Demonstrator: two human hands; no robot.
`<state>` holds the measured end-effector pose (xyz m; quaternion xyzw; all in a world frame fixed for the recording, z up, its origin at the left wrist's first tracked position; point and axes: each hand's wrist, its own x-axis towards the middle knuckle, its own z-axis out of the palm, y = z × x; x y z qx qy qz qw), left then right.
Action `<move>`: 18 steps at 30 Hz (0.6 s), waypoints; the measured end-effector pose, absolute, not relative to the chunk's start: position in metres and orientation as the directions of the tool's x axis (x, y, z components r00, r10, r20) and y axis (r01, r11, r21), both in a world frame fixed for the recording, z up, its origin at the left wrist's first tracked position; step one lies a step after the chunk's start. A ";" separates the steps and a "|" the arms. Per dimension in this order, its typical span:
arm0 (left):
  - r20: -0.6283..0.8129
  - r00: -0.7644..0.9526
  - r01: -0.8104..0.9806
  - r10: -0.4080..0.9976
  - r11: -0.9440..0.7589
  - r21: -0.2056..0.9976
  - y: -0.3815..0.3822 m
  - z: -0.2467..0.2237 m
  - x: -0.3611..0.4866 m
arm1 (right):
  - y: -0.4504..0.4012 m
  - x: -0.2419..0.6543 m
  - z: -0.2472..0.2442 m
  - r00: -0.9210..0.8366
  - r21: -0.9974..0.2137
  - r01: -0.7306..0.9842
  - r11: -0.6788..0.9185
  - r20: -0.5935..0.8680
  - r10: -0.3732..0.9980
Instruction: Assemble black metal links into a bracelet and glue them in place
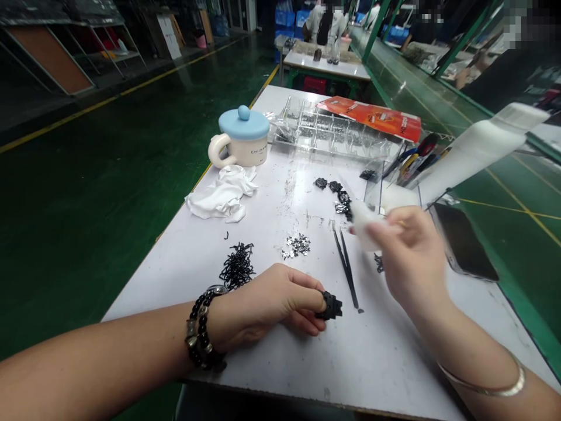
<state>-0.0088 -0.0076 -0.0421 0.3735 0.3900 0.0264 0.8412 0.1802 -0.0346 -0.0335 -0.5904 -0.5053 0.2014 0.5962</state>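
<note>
My left hand point(272, 304) pinches a black, notched plastic part point(331, 306) between its fingers, just above the white table point(245, 345). My right hand point(409, 251) is blurred with motion and grips a white wad of cloth or tissue point(363, 225). Black tweezers point(346, 266) lie between my hands. Left of them is a heap of small black pieces point(237, 266), and a small cluster of silver pieces point(297, 245) sits beyond. Several black parts point(335, 193) lie in a loose row near my right hand.
A crumpled white cloth point(223, 195) and a blue-lidded mug point(240, 137) stand on the left. A clear compartment tray point(333, 131) and red packaging point(370, 118) lie at the far end. To the right are a phone point(462, 240) and tools in a clear holder point(414, 161).
</note>
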 end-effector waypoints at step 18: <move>-0.642 0.680 0.271 0.355 0.691 0.670 -0.010 -0.038 -0.010 | -0.031 0.240 -0.006 0.261 -0.197 0.965 -0.172 0.758 0.597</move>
